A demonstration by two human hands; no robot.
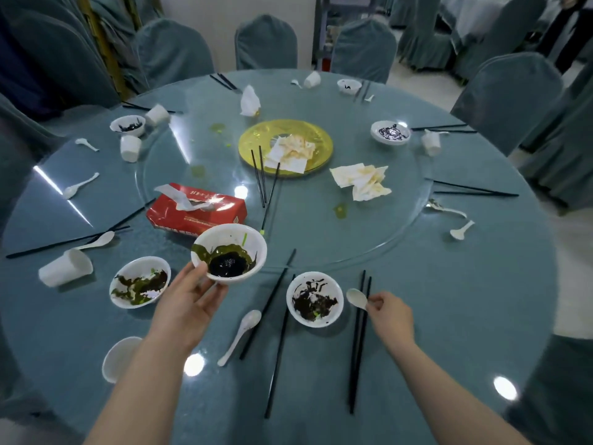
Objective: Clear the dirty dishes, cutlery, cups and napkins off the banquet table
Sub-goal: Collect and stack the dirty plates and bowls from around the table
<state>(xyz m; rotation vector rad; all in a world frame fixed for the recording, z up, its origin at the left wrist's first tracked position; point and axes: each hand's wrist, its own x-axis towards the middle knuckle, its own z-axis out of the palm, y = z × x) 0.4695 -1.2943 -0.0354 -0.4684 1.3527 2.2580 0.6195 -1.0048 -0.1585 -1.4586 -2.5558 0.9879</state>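
The left hand (189, 303) is gripping a dirty white bowl (228, 250) above the near table (449, 316). The right hand (390, 314) is pinching a white spoon (356, 298) just right of another bowl (314, 298).

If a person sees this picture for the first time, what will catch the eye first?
The left hand holds up a white bowl of dark sauce over the table's near side. Behind it lies a red tissue box, and a yellow plate with stained napkins sits at the centre.
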